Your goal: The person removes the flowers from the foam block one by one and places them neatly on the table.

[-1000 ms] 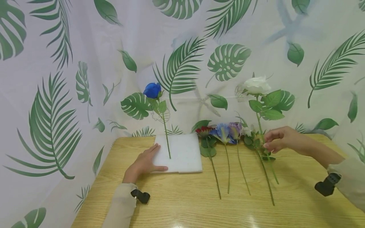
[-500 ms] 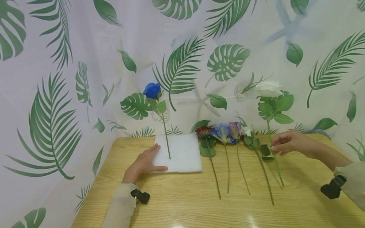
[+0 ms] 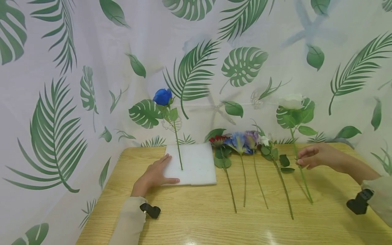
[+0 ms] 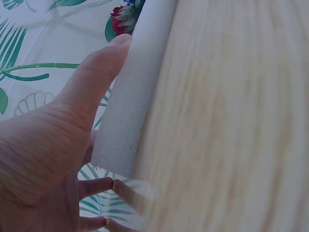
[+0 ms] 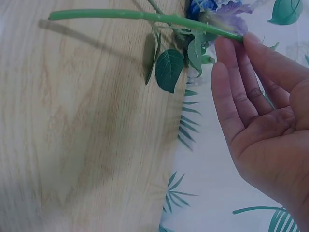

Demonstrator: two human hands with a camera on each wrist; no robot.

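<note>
My left hand [image 3: 154, 173] rests with straight, spread fingers at the left side of a white foam block [image 3: 199, 168]; its thumb lies along the front edge. A blue rose [image 3: 163, 97] stands upright with its stem end in the foam. Between thumb and fingertips, my right hand [image 3: 326, 158] pinches the green stem of a large white rose [image 3: 291, 102], held slightly tilted with the bloom up. In the right wrist view the lower stem [image 5: 111, 14] runs out past the fingers above the table. The left wrist view has the thumb [image 4: 99, 67] touching the foam's side.
Between foam and right hand, a row of flowers lies on the wooden table [image 3: 196, 214]: a red flower [image 3: 218, 141], a blue one [image 3: 239, 142], a purple one [image 3: 252, 139] and a small white rose [image 3: 264, 141]. A leaf-printed curtain [image 3: 196, 68] hangs behind.
The right hand has moved right and slightly down with the white rose, whose bloom is now lower and further right, away from the row. The left hand has stayed put.
</note>
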